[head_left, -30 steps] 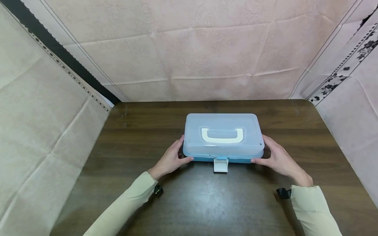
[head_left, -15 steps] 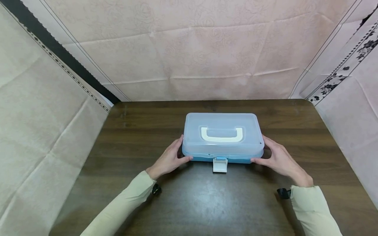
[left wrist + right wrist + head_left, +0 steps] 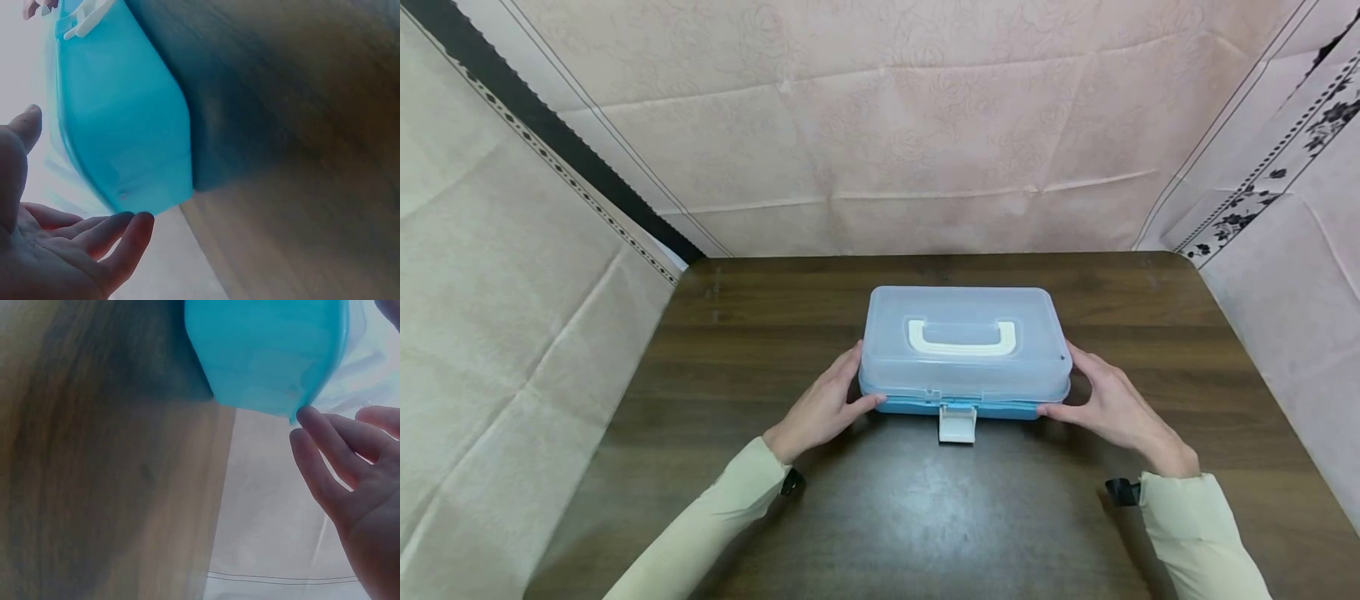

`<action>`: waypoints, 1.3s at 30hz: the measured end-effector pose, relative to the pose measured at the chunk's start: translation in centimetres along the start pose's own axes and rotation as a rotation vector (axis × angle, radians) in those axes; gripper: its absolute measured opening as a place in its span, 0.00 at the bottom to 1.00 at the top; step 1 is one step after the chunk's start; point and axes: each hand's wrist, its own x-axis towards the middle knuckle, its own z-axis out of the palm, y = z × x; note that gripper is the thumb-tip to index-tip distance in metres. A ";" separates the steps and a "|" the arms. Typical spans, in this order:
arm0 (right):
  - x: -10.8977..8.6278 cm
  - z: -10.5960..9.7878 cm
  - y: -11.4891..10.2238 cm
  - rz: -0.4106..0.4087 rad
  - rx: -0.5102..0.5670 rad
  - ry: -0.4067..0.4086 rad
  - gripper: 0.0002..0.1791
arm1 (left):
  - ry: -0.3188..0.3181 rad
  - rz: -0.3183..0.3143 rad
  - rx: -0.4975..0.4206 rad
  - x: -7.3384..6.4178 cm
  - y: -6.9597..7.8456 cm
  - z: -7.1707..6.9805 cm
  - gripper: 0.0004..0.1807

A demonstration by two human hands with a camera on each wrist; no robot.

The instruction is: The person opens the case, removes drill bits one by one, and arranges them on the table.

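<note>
A plastic carry box (image 3: 970, 377) with a translucent bluish lid and a blue base stands near the far part of the wooden table. Its white handle (image 3: 962, 349) lies folded down on the lid. The white latch (image 3: 957, 425) hangs unfastened at the front. My left hand (image 3: 817, 414) holds the left front corner, thumb along the front and fingers at the side. At the opposite corner my right hand (image 3: 1123, 412) holds the box the same way. Both wrist views show fingertips (image 3: 307, 416) at the rim where lid meets blue base (image 3: 125, 112).
The dark wooden table (image 3: 880, 517) stretches in front of the box and to both sides. Pale cloth sheets (image 3: 925, 150) hang behind it and at left and right. A dark strip (image 3: 565, 137) crosses the left sheet. Each wrist wears a small black device (image 3: 1122, 492).
My left hand has shifted slightly left and towards me, along with the box's left edge. The handle sits slightly farther back in view and the latch slightly nearer. My right hand barely moves.
</note>
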 end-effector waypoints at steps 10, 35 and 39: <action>0.1 -1.0 -0.6 -0.039 -0.017 0.017 0.46 | 0.086 0.096 0.017 -0.1 0.6 -1.0 0.42; 1.2 -1.7 0.3 -0.082 0.066 0.250 0.22 | 0.176 0.116 0.089 0.9 0.6 -2.6 0.35; 1.6 -1.6 0.5 -0.094 0.054 0.290 0.20 | 0.206 0.138 0.080 1.2 0.5 -2.8 0.34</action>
